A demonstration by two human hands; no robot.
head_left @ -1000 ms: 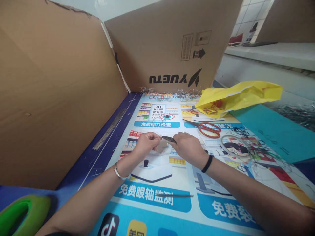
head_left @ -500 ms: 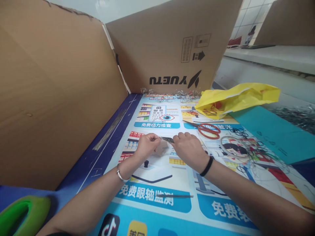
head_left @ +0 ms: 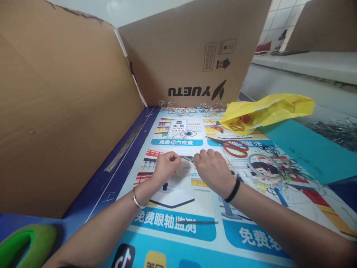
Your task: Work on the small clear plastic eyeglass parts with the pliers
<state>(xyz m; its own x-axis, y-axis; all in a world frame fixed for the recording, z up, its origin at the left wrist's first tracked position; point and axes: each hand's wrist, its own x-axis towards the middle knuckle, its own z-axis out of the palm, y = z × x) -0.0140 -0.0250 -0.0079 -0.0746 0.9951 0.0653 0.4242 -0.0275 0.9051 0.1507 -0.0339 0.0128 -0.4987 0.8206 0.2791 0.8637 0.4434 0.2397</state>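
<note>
Over the printed mat, my left hand (head_left: 166, 166) is closed in a pinch on a thin wire (head_left: 179, 156), mostly hidden by the fingers. My right hand (head_left: 213, 169) wraps round the handles of small pliers (head_left: 187, 158), whose jaws point left and meet the wire close to my left fingertips. Beyond my right hand lie red-handled scissors (head_left: 235, 147), blades to the left. Nearer to me, a thin dark rod (head_left: 196, 222) rests on the mat.
Cardboard panels (head_left: 69, 104) stand at the left and back. A yellow bag (head_left: 267, 111) sits at the back right by a teal sheet (head_left: 309, 150). Wire scraps and a clear ring (head_left: 263, 165) lie right. Wire strips (head_left: 122, 150) and a green tape roll (head_left: 41, 242) are left.
The pliers' jaws have turned slightly, and my right hand has shifted a little left towards my left hand. The whole view has moved slightly. Both hands keep their hold.
</note>
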